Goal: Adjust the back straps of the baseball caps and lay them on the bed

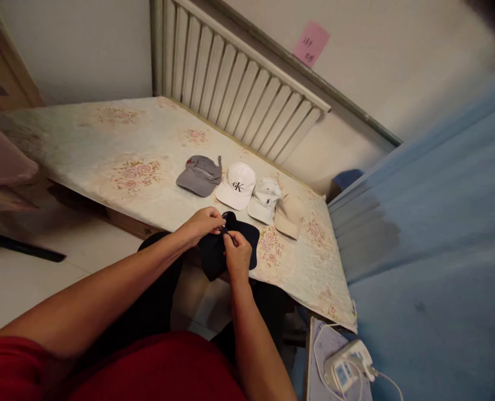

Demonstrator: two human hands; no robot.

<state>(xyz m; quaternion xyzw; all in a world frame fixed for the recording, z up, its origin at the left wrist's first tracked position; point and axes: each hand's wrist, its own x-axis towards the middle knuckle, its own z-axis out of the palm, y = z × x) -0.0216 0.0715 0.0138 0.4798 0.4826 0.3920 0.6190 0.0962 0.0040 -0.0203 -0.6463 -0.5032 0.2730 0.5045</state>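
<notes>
A black cap is between my hands, over the near edge of the bed. My left hand pinches its back strap near a small shiny spot, perhaps a buckle. From the other side my right hand grips the same strap, thumb and fingers pressed together. Beyond them a row of caps lies on the floral cover: a grey cap, a white cap with black letters, a white cap with a small dark emblem and a beige cap.
The bed has a floral cover. A white radiator stands along the wall behind it. At right hangs a blue curtain. A small table at lower right bears a white device with cables.
</notes>
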